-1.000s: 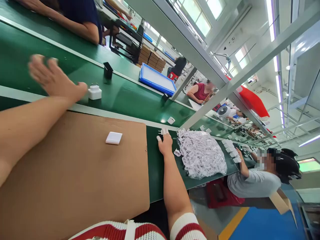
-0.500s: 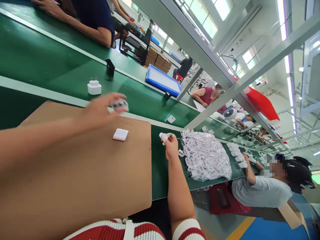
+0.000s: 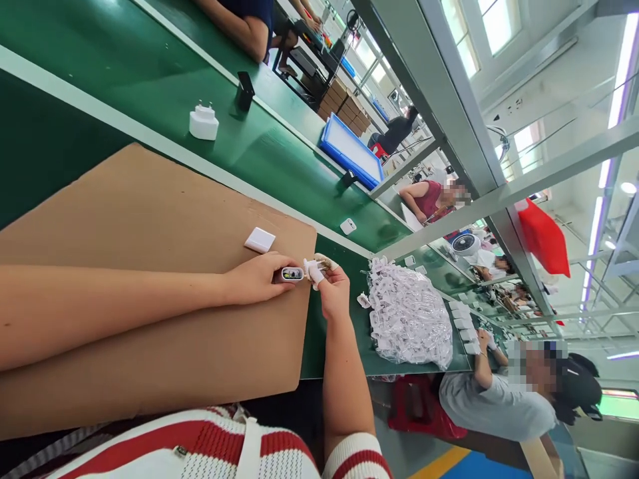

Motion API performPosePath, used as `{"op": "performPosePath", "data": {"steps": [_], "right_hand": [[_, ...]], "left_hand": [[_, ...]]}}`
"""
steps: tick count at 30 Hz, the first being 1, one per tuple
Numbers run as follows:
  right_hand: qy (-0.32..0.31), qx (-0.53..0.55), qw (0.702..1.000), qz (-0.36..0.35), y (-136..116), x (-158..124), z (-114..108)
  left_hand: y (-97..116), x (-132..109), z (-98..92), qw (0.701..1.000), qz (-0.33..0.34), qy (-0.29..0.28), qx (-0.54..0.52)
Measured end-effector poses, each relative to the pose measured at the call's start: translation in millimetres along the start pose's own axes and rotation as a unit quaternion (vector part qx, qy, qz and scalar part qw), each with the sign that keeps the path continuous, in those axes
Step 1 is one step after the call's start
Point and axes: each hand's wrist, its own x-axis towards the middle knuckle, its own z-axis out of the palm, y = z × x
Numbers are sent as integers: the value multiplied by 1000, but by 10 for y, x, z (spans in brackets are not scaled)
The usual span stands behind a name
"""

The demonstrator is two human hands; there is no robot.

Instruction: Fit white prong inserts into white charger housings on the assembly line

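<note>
My left hand (image 3: 259, 279) is closed around a white charger housing (image 3: 292, 274), its open end facing right with parts showing inside. Close against that end, my right hand (image 3: 333, 283) pinches a small white plug piece (image 3: 314, 271) with metal pins; finger covers sit on some fingertips. Whether the two pieces touch I cannot tell. Just above my left hand, a white rectangular housing (image 3: 260, 239) lies on the cardboard sheet (image 3: 200, 219). To the right of my right hand is a clear bag (image 3: 409, 316) full of white plug parts, with one loose white part (image 3: 364, 301) beside it.
A white charger (image 3: 204, 124) with pins up stands on the green belt (image 3: 144, 86), near a black block (image 3: 245, 92). Farther along are a blue tray (image 3: 352, 152) and a white piece (image 3: 348, 226). A co-worker in grey (image 3: 494, 399) sits at the right.
My left hand has come down and right from above the belt, bringing the housing up to the plug piece in my right hand. The camera view has shifted.
</note>
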Motion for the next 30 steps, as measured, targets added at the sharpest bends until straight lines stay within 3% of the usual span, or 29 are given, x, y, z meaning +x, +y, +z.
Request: {"op": "performPosePath", "data": {"steps": [9, 12, 16, 21, 25, 30], "right_hand": [[-45, -69, 997, 1, -105, -93, -49], [-26, -152, 986, -61, -168, -128, -58], [-3, -342, 923, -177, -203, -134, 21], [-46, -474, 844, -246, -110, -109, 81], [-109, -496, 821, -261, -105, -138, -4], [-127, -519, 795, -288, -202, -125, -49]], "left_hand": [[-56, 48, -14, 1000, 19, -6, -8], [-76, 57, -11, 1000, 27, -3, -16], [-79, 61, -15, 1000, 24, -1, -19], [-98, 57, -28, 999, 31, -14, -19], [-104, 58, -32, 999, 35, -23, -26], [-97, 59, -32, 999, 27, -17, -10]]}}
